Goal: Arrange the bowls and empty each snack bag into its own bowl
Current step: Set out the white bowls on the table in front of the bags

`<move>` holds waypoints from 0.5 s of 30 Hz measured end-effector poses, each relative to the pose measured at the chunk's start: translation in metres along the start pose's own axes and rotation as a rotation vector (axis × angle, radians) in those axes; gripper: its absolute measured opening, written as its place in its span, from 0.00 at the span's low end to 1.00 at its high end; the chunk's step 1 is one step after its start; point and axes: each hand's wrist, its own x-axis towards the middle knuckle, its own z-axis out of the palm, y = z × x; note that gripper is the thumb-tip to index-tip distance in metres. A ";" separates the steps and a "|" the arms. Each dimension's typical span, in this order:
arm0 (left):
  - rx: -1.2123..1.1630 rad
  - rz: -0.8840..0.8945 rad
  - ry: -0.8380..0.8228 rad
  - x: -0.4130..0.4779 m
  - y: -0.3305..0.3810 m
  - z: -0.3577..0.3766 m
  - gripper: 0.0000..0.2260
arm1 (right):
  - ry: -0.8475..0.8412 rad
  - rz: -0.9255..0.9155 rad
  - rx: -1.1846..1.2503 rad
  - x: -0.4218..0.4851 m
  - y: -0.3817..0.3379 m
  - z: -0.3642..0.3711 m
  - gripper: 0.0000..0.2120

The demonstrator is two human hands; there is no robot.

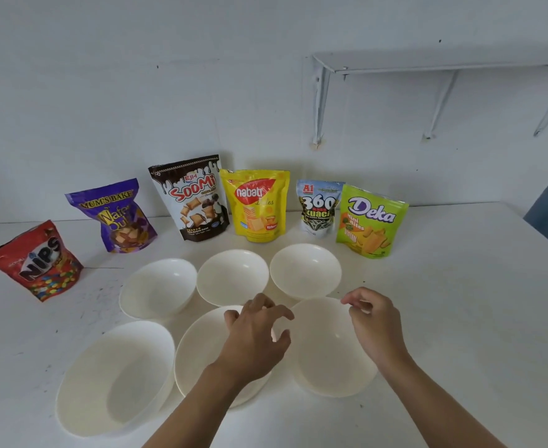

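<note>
Spacing bowls (117,376) along the table's (476,302) near edge — left hand (253,341) fingers spread, empty; right hand (374,321) curled at right bowl's (324,360) rim, grip unclear. Slide, don't lift.

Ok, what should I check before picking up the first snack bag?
1. Six white plastic bowls match six standing snack bags: ok.
2. Bowls empty: ok.
3. Bowls spaced apart: not ok, rims crowd together.
4. Bags opened: cannot tell.
5. Left hand free: ok, above front middle bowl.
6. Right hand off front right bowl rim: cannot tell.
</note>
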 end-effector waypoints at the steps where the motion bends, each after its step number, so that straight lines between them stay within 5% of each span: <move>1: -0.023 0.003 0.016 0.002 -0.002 -0.004 0.12 | 0.002 -0.025 -0.003 0.002 -0.005 0.001 0.15; 5: -0.224 -0.022 0.106 0.019 -0.006 -0.026 0.02 | 0.021 -0.132 0.031 0.011 -0.026 0.009 0.13; 15: -0.852 -0.153 0.302 0.076 -0.019 -0.082 0.07 | 0.085 -0.266 0.189 0.050 -0.077 0.040 0.11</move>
